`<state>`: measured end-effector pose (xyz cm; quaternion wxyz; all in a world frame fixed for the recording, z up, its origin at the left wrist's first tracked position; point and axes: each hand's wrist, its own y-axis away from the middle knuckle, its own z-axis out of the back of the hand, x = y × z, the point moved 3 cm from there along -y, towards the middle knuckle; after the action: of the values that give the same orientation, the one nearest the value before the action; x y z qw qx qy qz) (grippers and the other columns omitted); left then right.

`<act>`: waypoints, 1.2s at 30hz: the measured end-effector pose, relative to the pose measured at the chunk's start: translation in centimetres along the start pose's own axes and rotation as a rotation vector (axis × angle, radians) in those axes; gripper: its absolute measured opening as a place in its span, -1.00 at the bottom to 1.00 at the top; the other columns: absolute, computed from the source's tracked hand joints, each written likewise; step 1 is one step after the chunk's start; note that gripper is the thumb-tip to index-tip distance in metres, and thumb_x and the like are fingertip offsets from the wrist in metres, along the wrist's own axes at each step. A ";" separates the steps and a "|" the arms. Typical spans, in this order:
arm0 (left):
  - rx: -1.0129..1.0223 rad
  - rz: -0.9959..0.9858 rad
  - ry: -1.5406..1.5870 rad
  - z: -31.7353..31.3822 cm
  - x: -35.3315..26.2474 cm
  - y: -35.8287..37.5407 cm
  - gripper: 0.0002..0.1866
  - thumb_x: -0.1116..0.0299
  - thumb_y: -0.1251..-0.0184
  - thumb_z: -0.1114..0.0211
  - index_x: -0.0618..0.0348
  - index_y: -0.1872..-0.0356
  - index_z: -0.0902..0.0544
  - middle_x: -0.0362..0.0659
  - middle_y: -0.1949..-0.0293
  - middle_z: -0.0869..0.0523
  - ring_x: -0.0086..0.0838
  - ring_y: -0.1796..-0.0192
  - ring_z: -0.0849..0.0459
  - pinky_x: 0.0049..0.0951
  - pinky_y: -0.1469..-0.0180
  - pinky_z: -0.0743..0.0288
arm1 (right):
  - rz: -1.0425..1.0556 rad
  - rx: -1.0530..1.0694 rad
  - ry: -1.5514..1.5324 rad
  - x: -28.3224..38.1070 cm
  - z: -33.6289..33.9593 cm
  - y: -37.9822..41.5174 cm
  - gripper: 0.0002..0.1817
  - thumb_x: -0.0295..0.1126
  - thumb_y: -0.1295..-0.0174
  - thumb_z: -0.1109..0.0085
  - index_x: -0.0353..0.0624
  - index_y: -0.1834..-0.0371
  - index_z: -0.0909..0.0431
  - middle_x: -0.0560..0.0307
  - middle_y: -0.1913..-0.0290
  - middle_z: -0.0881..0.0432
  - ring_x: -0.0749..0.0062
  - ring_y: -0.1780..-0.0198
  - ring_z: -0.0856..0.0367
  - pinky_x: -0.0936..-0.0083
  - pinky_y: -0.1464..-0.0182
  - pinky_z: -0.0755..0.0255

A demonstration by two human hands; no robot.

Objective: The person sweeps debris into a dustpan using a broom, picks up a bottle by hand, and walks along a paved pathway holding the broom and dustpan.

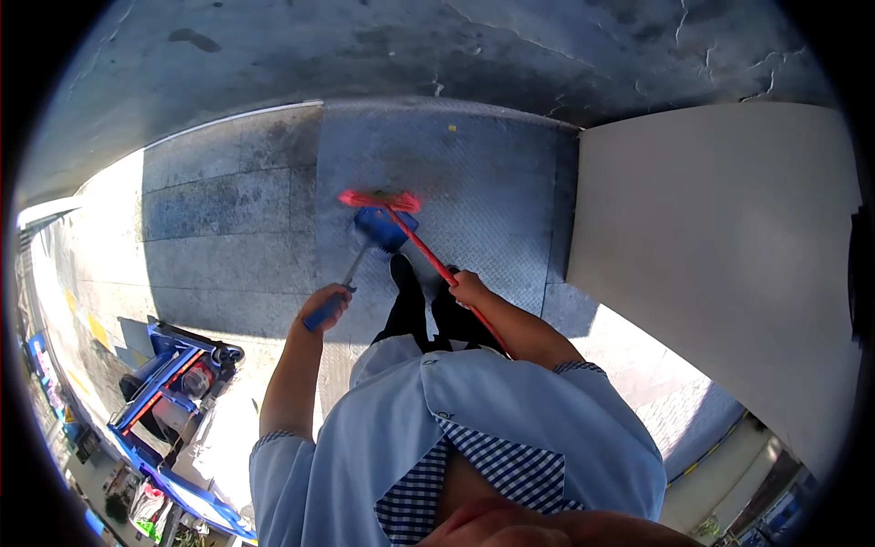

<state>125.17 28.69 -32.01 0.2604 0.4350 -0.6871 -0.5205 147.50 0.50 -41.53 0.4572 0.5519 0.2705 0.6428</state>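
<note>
Your left hand [326, 305] closes on the blue dustpan [383, 228] handle while your right hand [468, 288] grips the red broom [378, 201] shaft, bristles touching the pan's far lip (so debris can enter) on the metal ramp [492, 182] near its middle.

One head camera with a wide, round fisheye view looks steeply down past the person's chest at the pavement [228, 210] below, with the arms and feet near the centre.
</note>
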 end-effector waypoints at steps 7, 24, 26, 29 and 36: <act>0.010 0.025 0.032 0.3 -0.6 1.1 -0.83 0.33 -0.20 -0.18 0.24 0.45 -0.51 -0.20 0.60 -0.56 -0.63 0.71 -0.46 -0.70 0.78 -0.30 | -0.020 0.082 -0.174 1.0 0.6 5.4 -0.83 -0.42 -0.13 -0.09 -0.26 0.25 -0.54 0.15 0.65 -0.47 0.49 0.74 -0.43 0.50 0.71 -0.32; -0.045 -0.056 -0.136 -5.8 -6.5 -2.8 -0.81 0.27 -0.18 -0.20 0.19 0.45 -0.55 -0.22 0.63 -0.56 -0.58 0.73 -0.48 -0.64 0.78 -0.31 | 0.004 -0.414 0.009 3.2 21.5 -9.7 -0.81 -0.41 -0.05 -0.13 -0.31 0.36 -0.60 -0.11 0.58 -0.61 0.22 0.59 -0.63 0.31 0.49 -0.52; -0.078 -0.070 -0.059 -7.1 -6.6 -3.3 -0.78 0.23 -0.18 -0.19 0.16 0.50 -0.56 -0.25 0.68 -0.54 -0.58 0.77 -0.46 -0.63 0.81 -0.26 | 0.011 -0.467 0.082 4.4 23.0 -11.7 -0.82 -0.40 -0.04 -0.12 -0.31 0.39 -0.60 -0.16 0.55 -0.62 0.16 0.55 -0.65 0.28 0.44 -0.53; -0.127 -0.028 -0.205 -7.3 -7.3 -3.8 -0.79 0.22 -0.18 -0.18 0.13 0.51 -0.56 -0.26 0.69 -0.54 -0.59 0.78 -0.47 -0.64 0.82 -0.22 | 0.079 -0.511 0.252 5.1 23.0 -13.3 -0.81 -0.41 -0.03 -0.11 -0.34 0.39 -0.57 -0.23 0.46 -0.63 0.03 0.44 -0.67 0.21 0.35 -0.55; -0.101 -0.039 -0.163 -7.8 -7.0 -3.7 -0.79 0.21 -0.18 -0.17 0.10 0.52 -0.57 -0.29 0.70 -0.54 -0.61 0.79 -0.45 -0.65 0.82 -0.22 | 0.011 -0.126 0.144 3.2 22.1 -7.4 -0.83 -0.41 -0.07 -0.12 -0.29 0.36 -0.60 -0.05 0.56 -0.62 0.26 0.57 -0.63 0.34 0.47 -0.52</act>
<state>136.07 30.66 -32.37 0.2149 0.3907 -0.6703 -0.5932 170.87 3.11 -41.02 0.4670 0.4759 0.2587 0.6990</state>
